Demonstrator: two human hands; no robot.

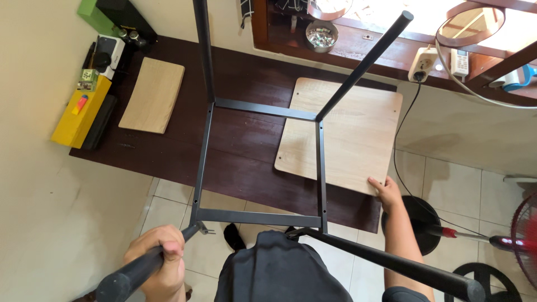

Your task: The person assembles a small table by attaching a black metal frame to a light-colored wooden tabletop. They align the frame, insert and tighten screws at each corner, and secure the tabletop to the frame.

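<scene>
We grip one leg of the black metal frame (pixel 260 162) in our closed left hand (pixel 159 260); our right hand (pixel 387 193), fingers curled, touches the near corner of the wooden seat panel (pixel 349 140), lying flat on the bench (pixel 246 140) beside the upturned frame.

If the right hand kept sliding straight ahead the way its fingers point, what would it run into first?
The right hand already touches the near corner of the large wooden panel on the dark table. Going on, it would push over that panel; depth is hard to judge.

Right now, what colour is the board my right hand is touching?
Light, pale wood grain; the board under the right hand shows best in the head view.
</scene>
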